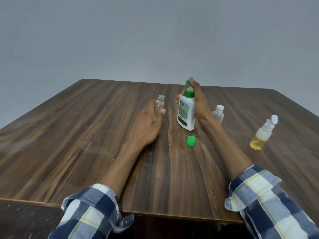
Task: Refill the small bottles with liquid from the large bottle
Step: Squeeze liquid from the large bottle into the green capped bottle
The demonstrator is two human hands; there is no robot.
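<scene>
**Bringing the open small bottle under the pump spout**

The person sits at a wooden worktop (pixel 86 135). The right hand (pixel 198 102) is wrapped around the big bottle (pixel 186 112), a white one with a green pump, standing a little tilted near the middle of the worktop; its grip is closed on the body, fingers showing on the far left side. The left hand (pixel 150 125) holds the clear bottle (pixel 159 105) just left of the big one, thumb and fingers around its lower part. This small bottle is upright, has no cap and looks empty. A green cap (pixel 191 140) lies nearer, between the two arms.

On the right stand two more small bottles: one clear with a white cap (pixel 218 114) just behind the right wrist, and one with yellow liquid (pixel 263 133) farther right, its white lid flipped open.

I think the step now is to fill the clear bottle. To do it well, the mouth should come directly under the green spout, almost touching. The neck is narrow, so the pump should be pressed slowly and in short strokes, and the small bottle kept straight. The green cap should stay within reach for closing.
</scene>
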